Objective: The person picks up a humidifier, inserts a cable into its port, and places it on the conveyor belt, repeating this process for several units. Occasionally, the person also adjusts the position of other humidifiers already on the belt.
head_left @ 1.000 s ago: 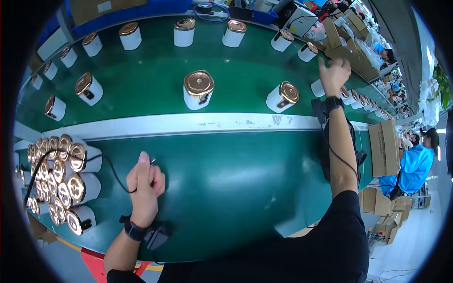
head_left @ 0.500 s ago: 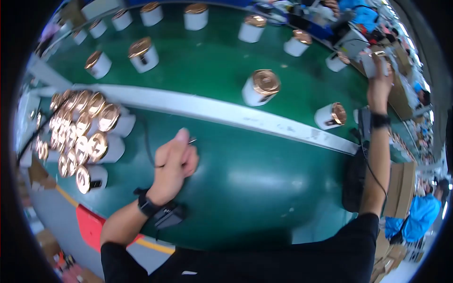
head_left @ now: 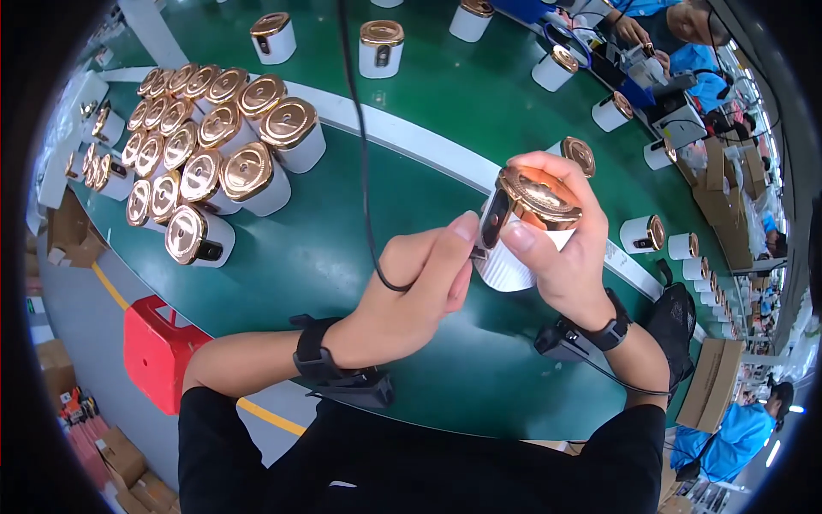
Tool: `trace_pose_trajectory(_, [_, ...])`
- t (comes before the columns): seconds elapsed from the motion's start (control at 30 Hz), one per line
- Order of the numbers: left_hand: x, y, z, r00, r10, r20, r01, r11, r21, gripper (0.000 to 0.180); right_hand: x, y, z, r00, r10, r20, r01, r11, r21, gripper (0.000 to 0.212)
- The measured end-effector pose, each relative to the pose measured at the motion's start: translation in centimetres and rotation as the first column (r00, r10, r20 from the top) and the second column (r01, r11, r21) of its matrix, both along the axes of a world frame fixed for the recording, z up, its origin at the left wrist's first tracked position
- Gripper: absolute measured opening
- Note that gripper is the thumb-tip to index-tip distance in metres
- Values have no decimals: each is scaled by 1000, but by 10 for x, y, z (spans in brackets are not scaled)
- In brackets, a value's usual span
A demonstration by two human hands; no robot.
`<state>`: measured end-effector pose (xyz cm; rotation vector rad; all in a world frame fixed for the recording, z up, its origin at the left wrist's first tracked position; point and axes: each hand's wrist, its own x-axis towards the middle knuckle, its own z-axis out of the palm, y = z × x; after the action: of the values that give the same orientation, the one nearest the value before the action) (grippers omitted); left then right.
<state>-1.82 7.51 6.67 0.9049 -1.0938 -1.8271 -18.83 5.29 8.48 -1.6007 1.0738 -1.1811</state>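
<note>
A white ribbed canister with a shiny gold lid is in my right hand, whose fingers wrap round its far side with the thumb across the front. Its dark oval panel faces left. My left hand pinches a small plug on a black cable, held against the canister's side below the panel. Whether the plug sits inside a socket is hidden by my fingertips. The cable hangs down from the top of the view and passes behind my left hand's fingers.
A cluster of similar gold-lidded canisters stands at the left on the green table. A white rail separates it from a green belt bearing more canisters. A red stool stands lower left; co-workers in blue are at the right.
My right hand has come back from the far right with a canister. My left hand has moved right to meet it, bringing the plug against its side. The view has shifted.
</note>
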Motion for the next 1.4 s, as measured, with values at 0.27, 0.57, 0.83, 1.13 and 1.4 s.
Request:
trace_pose_trajectory(0.27, [4, -7, -8, 997, 78, -25, -78, 997, -18, 51, 2, -3, -2, 995, -18, -97, 11, 997, -73, 55])
trace_pose_trajectory(0.57, [-1, -5, -18, 989, 126, 73, -117, 987, -114, 46, 13, -2, -17, 994, -81, -68, 70, 986, -153, 53])
trace_pose_trajectory(0.83, [-1, -7, -26, 976, 160, 149, -137, 979, -149, 46, 18, -4, -19, 994, -104, -35, 105, 994, 28, 46])
trace_pose_trajectory(1.13, [-3, -7, -32, 978, 138, 158, -112, 980, -165, 46, 17, 1, -22, 992, -121, -24, 123, 979, 161, 44])
trace_pose_trajectory(1.4, [5, -28, -36, 938, 340, 73, -333, 939, -92, 48, -112, -37, -6, 820, -434, -373, 312, 886, -344, 42])
